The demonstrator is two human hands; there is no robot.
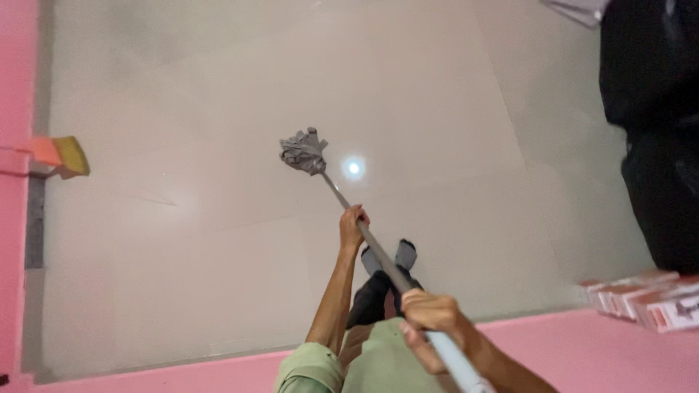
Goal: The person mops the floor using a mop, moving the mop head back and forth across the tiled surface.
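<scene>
The mop [368, 236] is in both my hands, its long grey handle running from my lap area out over the pale tiled floor [218, 109], where the bunched grey mop head [304, 151] rests on the tiles. My left hand [352, 225] is wrapped closed around the handle partway down, nearer the mop head, arm stretched forward. My right hand [429, 320] is clenched around the upper end of the handle, where the shaft turns light blue, close to my body. Just beside the mop head, on its far right side, a small bright spot of reflected light [354, 168] shines on the floor. Under the handle, between my two hands, my foot in a grey sandal [393, 256] stands on the tiles. Well away from the mop head to its left, a yellow and orange sponge-like block [64, 154] sticks out from the pink wall [14, 87]. Far off to the right of the mop head sits a large black bulk [652, 109], and below that a stack of red and white boxes [644, 297] lies on a pink ledge [582, 349] that runs along my side of the floor.
</scene>
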